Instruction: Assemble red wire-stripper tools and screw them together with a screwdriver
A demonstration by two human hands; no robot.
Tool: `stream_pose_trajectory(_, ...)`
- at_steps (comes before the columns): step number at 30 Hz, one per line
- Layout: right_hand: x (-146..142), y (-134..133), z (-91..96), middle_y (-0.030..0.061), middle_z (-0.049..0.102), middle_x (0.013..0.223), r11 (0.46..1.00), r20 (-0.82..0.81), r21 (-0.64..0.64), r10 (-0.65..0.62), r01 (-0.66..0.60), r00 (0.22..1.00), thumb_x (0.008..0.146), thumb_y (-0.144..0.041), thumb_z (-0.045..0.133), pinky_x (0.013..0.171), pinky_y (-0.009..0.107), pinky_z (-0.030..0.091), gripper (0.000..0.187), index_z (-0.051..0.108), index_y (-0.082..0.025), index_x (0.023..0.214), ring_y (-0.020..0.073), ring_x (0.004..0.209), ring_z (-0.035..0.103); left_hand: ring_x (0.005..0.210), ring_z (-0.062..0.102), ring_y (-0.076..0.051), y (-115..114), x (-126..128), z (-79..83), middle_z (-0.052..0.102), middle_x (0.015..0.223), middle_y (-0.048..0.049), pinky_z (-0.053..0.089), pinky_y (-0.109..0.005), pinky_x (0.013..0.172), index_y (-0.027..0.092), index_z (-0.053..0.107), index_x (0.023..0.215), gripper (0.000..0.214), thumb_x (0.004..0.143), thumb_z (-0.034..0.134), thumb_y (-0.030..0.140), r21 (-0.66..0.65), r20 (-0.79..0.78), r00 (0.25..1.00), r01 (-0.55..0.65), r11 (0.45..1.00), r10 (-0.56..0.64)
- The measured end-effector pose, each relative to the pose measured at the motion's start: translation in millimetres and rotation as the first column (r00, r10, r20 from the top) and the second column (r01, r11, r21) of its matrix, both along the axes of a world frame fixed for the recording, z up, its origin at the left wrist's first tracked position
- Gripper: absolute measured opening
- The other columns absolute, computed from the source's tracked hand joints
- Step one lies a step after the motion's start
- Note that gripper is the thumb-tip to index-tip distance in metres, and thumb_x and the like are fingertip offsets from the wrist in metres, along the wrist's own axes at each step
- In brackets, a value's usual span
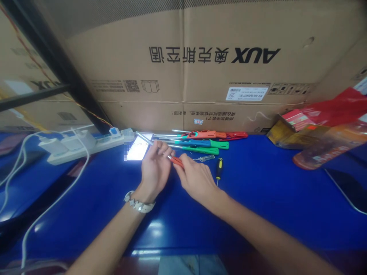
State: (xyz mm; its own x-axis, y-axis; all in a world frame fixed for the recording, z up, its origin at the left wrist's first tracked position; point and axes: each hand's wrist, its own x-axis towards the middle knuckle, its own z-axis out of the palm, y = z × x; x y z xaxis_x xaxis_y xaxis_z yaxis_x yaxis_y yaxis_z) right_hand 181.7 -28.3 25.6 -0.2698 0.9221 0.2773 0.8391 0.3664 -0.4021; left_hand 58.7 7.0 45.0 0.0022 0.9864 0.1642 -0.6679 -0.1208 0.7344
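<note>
My left hand (156, 166), palm turned up, has its fingers closed around the metal tube of a long-necked lighter (177, 162). The tube's tip sticks out past the fingers at upper left. My right hand (197, 177) grips the same lighter's orange-red handle, most of which its fingers hide. Just behind the hands lie several more long-necked lighters, among them an orange one (202, 135), a blue one (197, 143) and a green one (219, 144). A black-and-yellow screwdriver (219, 166) rests right of my right hand. Near it is a small clear item (206, 158).
A white power strip (86, 147) with plugs and cables is at left, beside a bright screen (139, 149). A large cardboard box (183, 88) stands along the back of the blue table (177, 225). At right are an orange bottle (323, 149), a yellow box (279, 133) and a phone (348, 187).
</note>
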Motion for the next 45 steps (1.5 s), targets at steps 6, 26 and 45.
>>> stream_pose_trajectory(6, -5, -6, 11.3, 0.0047, 0.074, 0.086, 0.999, 0.044, -0.036, -0.011, 0.012, 0.999, 0.105, -0.038, 0.03, 0.054, 0.029, 0.024, 0.025, 0.047, -0.021, 0.111, 0.0229, 0.068, 0.068, 0.053, 0.027, -0.008, -2, 7, 6.5, 0.023, 0.064, 0.0056, 0.036, -0.019, 0.053, 0.018, 0.036, 0.066, 0.036, 0.1, 0.045, 0.024, -0.014, 0.217, 0.976, -0.007, 1.0, 0.01)
stream_pose_trajectory(26, 0, -3, 9.0, 0.0009, 0.074, 0.088, 0.998, -0.008, -0.037, -0.054, 0.054, 0.998, 0.106, -0.042, 0.029, 0.055, 0.028, 0.02, 0.028, 0.052, -0.027, 0.113, 0.0213, 0.069, 0.069, 0.052, 0.028, -0.008, 6, 13, 13.3, 0.028, 0.062, 0.0051, 0.033, -0.02, 0.051, 0.017, 0.037, 0.064, 0.038, 0.101, 0.045, 0.022, -0.018, 0.254, 0.967, -0.025, 1.0, 0.028)
stream_pose_trajectory(45, -2, -6, 8.2, 0.0017, 0.072, 0.098, 0.998, 0.087, -0.017, -0.054, 0.056, 0.995, 0.106, -0.038, 0.028, 0.055, 0.029, 0.027, 0.027, 0.051, -0.024, 0.11, 0.0189, 0.075, 0.069, 0.055, 0.031, -0.008, 3, 11, 8.8, 0.028, 0.066, 0.0048, 0.035, -0.021, 0.054, 0.017, 0.037, 0.066, 0.035, 0.1, 0.048, 0.02, -0.038, 0.29, 0.957, 0.025, 0.999, -0.013)
